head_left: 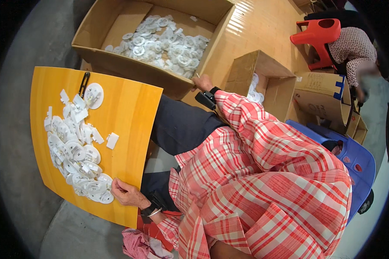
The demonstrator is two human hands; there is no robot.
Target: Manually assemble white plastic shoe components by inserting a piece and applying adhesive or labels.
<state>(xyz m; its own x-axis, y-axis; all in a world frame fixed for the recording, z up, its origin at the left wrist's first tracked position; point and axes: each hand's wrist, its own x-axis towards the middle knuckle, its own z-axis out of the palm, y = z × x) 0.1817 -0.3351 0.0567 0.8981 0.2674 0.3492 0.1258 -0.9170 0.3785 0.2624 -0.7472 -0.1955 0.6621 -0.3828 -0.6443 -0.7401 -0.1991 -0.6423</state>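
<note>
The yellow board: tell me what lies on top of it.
On the yellow board lies a heap of white round plastic parts and a black tool. The left hand rests at the heap's lower edge. Pieces buried under the heap cannot be seen.

- Right hand (pixel 203 82): only the back shows beyond the red-checked sleeve (pixel 255 142); fingers hidden at the wall of the large cardboard box (pixel 116 56). Grip undeterminable.
- Left hand (pixel 124 193): fingertips lie among the white plastic discs (pixel 75 155); contents of grasp unclear.
- Small open box (pixel 246 73): contents mostly hidden by its wall.
- Second person (pixel 354 47): face blurred, body cut by frame rim.
</note>
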